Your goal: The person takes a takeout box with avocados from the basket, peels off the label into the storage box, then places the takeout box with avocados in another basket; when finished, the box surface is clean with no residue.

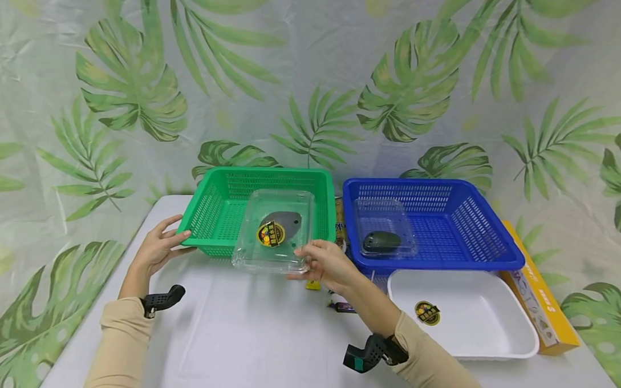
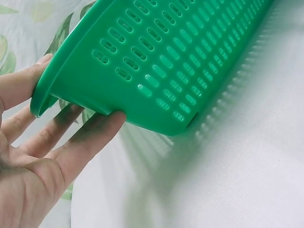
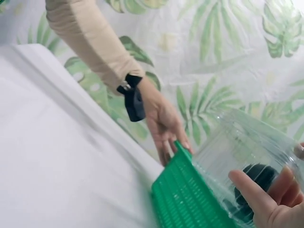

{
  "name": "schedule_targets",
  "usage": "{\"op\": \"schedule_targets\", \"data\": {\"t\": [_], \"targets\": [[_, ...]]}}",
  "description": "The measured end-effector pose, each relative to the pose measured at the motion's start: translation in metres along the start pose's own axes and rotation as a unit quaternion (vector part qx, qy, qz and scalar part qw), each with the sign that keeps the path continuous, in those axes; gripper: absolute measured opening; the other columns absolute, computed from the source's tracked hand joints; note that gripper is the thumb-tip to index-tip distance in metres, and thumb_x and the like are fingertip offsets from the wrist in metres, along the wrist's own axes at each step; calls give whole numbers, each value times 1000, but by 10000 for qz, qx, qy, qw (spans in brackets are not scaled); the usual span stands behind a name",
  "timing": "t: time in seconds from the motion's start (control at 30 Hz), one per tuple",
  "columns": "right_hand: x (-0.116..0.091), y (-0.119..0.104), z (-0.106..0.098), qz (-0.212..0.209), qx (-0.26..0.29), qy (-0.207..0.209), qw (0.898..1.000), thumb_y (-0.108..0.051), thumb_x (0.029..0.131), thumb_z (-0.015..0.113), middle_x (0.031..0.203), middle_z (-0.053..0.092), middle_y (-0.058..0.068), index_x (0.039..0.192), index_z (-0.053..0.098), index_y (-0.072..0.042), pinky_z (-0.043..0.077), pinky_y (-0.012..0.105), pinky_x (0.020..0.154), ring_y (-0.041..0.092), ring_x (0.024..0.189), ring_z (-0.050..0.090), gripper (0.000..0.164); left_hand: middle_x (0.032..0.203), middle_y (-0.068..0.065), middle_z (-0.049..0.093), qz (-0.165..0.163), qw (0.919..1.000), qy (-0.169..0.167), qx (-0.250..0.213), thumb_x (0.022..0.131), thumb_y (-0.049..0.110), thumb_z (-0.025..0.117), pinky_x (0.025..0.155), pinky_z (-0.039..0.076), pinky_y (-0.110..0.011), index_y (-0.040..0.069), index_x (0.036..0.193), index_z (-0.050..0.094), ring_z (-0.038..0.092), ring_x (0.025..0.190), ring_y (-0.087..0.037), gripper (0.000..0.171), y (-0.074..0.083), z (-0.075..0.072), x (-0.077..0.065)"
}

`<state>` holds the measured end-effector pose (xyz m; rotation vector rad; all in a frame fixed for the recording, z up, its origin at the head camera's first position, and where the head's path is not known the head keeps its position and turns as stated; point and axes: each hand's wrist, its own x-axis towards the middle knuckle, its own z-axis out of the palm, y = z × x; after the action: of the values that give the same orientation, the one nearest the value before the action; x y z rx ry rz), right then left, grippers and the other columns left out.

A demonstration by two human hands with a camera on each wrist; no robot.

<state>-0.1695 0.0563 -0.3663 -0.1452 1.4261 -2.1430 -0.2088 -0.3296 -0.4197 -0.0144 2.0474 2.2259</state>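
My left hand grips the front left corner of a green perforated plastic basket. In the left wrist view its thumb lies over the basket's rim, with fingers underneath. My right hand pinches the near right corner of a clear plastic container, thumb on top. The container overlaps the green basket's front in the head view. A round black-and-gold sticker is on it, and a dark oval item shows through. In the right wrist view this item looks dark and rounded behind the fingers.
A blue basket stands to the right, holding another clear container with a dark green oval item. Before it sits a white tray with a sticker, beside an orange box. Small wrapped packets lie between the baskets.
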Motion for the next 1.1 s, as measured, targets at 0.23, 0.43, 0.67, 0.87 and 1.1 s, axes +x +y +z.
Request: {"op": "schedule_targets", "data": {"t": [0.23,0.43,0.67,0.87,1.1], "targets": [[-10,20,-2,139,-428,-330,9984,-1,86,53,98,56,15,96,43,0,53,49,80,20,83,63,14,116,-8,47,49,9999,-23,-123,93,3,56,83,55,-37,5,151,9,64,88,-10,75,1,-1,-1],[-26,37,3,177,-773,-536,9954,-3,84,56,101,60,18,112,40,8,55,46,77,22,84,64,34,119,-12,44,40,9999,-37,-161,93,2,56,83,54,-38,5,151,9,64,89,-10,75,1,-1,-2],[-40,59,7,322,-760,-904,9925,-2,81,55,95,61,14,116,40,9,56,44,75,21,80,65,40,127,-17,36,16,10000,-4,-63,93,4,58,84,54,-38,6,151,11,63,89,-10,75,-1,0,0],[-44,81,6,499,-764,-812,9925,-2,81,56,93,63,12,117,40,8,57,42,75,19,80,65,41,129,-18,34,-10,10000,5,-78,92,5,58,85,54,-37,7,151,10,63,91,-9,76,-1,-1,0],[-43,100,1,665,-670,-728,9929,-1,80,56,85,57,8,108,38,6,57,40,75,15,75,63,33,122,-13,42,47,9999,0,-155,93,4,57,84,54,-37,5,151,10,64,91,-10,75,-1,0,-2]]}}
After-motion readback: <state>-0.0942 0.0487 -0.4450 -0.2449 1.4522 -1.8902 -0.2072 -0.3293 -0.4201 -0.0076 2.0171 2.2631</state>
